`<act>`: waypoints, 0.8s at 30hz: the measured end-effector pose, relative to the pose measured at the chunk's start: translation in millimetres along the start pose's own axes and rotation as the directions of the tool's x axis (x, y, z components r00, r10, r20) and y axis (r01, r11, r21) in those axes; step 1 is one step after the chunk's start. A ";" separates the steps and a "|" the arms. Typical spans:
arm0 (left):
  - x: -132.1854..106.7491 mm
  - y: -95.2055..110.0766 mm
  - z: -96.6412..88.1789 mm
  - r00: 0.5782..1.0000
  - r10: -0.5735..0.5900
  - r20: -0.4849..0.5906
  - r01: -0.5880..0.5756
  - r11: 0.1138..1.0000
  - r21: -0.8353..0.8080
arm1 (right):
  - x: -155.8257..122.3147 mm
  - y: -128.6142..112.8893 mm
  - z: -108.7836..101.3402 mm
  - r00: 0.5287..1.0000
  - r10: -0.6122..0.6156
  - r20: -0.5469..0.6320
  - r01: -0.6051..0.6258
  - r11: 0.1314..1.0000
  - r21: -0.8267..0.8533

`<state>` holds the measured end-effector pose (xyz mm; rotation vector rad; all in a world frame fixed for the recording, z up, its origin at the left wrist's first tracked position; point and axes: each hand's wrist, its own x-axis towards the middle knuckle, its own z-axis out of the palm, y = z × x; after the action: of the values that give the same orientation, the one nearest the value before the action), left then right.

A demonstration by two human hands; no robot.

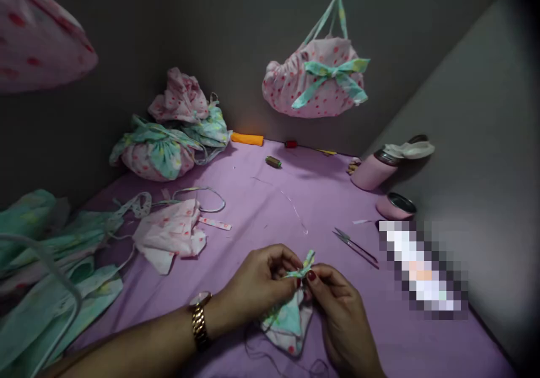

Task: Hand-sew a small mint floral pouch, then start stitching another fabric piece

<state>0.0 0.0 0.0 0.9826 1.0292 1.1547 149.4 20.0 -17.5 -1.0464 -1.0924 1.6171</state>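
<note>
A small piece of sewn cloth, mint green with a pink dotted part, hangs between my two hands above the purple tablecloth. My left hand, with a gold watch on its wrist, is closed with thumb and fingers pinching the cloth's gathered upper end. My right hand pinches the same spot from the other side, close to the left thumb. A narrow green strip sticks up between the fingertips. Dark thread loops below the cloth. Whether a needle is in the fingers cannot be made out.
Thread snips lie right of my hands. Beyond stand a pink bottle and a pink cup. A thread spool lies farther back. Pink dotted cloth and green fabric lie left. A bow-tied bag hangs above.
</note>
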 end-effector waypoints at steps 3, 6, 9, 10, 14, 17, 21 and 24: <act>0.3 2.2 2.1 0.999 -0.031 -0.018 0.031 0.999 -0.044 | -1.7 0.1 5.8 0.997 0.010 -0.083 0.000 0.992 0.125; 1.1 1.7 1.0 0.998 -0.065 -0.021 0.063 0.995 -0.081 | -0.9 2.4 10.6 0.995 0.013 -0.095 0.007 0.978 0.211; 1.8 1.1 -2.2 0.997 -0.081 0.016 0.082 0.990 -0.112 | 0.0 4.8 11.7 0.997 -0.011 -0.082 0.027 0.981 0.192; 1.9 1.1 -3.2 0.996 -0.089 0.029 0.092 0.988 -0.123 | -0.1 5.1 11.5 0.997 -0.019 -0.077 0.032 0.985 0.168; 3.0 0.1 -5.4 0.992 -0.117 0.048 0.123 0.979 -0.160 | -1.2 4.5 10.5 0.997 -0.046 -0.068 0.052 0.994 0.096; 5.3 -3.4 -5.7 0.993 -0.108 0.035 0.113 0.978 -0.173 | -1.4 5.4 9.7 0.997 -0.054 -0.053 0.057 0.996 0.061; 8.5 -5.2 -4.9 0.992 -0.120 0.034 0.125 0.970 -0.208 | -2.1 8.1 9.0 0.992 -0.109 -0.058 0.109 0.994 0.001; 8.8 -3.3 -4.6 0.987 -0.148 0.059 0.158 0.958 -0.240 | -5.4 5.1 9.8 0.950 -0.293 -0.110 0.278 0.951 -0.137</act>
<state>-2.8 8.6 -5.3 0.7153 0.8902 1.0987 140.3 11.7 -19.0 -1.0033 -1.2045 1.2491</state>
